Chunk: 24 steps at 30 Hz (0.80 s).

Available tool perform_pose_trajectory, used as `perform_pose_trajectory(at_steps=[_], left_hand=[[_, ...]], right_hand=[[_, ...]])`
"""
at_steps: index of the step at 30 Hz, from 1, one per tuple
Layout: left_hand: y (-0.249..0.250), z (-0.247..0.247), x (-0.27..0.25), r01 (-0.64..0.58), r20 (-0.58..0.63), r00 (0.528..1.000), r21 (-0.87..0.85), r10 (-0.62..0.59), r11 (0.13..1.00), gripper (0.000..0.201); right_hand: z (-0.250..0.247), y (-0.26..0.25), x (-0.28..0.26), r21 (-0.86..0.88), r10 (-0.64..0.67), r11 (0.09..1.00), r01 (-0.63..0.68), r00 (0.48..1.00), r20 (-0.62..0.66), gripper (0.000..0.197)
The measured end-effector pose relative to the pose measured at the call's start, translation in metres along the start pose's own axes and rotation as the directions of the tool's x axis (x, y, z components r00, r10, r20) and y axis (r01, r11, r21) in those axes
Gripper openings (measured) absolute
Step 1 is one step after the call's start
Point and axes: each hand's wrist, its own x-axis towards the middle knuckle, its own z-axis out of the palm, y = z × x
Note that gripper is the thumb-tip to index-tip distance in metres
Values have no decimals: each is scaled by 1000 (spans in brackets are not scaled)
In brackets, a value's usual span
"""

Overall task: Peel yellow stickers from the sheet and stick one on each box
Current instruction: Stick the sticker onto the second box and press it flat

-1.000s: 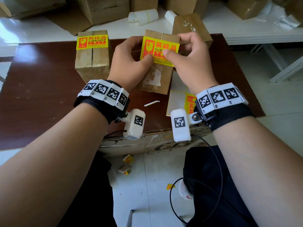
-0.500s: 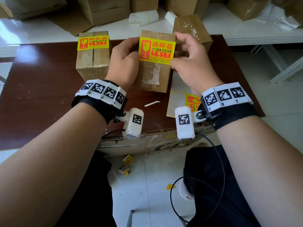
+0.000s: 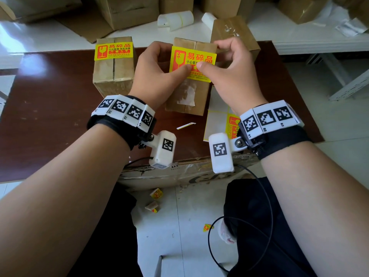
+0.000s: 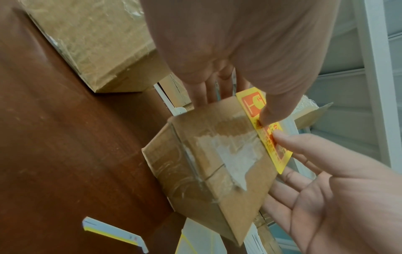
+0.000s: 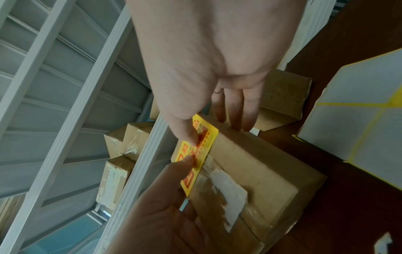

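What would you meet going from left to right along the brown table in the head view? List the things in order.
Box already labelled → left hand → yellow sticker being pressed onto the middle box → right hand → sticker sheet.

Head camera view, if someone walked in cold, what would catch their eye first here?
Probably the bright yellow sticker in the middle, pressed onto a cardboard box by both thumbs, with the left hand and right hand wrapped round the box's sides. Next, the matching labelled box standing to its left on the dark brown table. The sticker sheet lies partly hidden under the right wrist.
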Motion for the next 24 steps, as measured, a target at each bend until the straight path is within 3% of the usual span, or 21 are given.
perform_pose_trajectory(at_steps=[8, 18, 24], left_hand=[[0, -5, 0, 11, 101, 995, 45, -15, 999, 51], [2, -4, 2, 56, 39, 998, -45, -54, 997, 23], [2, -4, -3, -28, 50, 998, 51, 25, 998, 48]], right_hand=[[1, 3, 2, 19, 9, 1000, -10, 998, 57, 58], [-3, 2, 6, 47, 34, 998, -38, 996, 85, 56], [1, 0, -4, -12, -13, 1000, 13, 1000, -2, 63]])
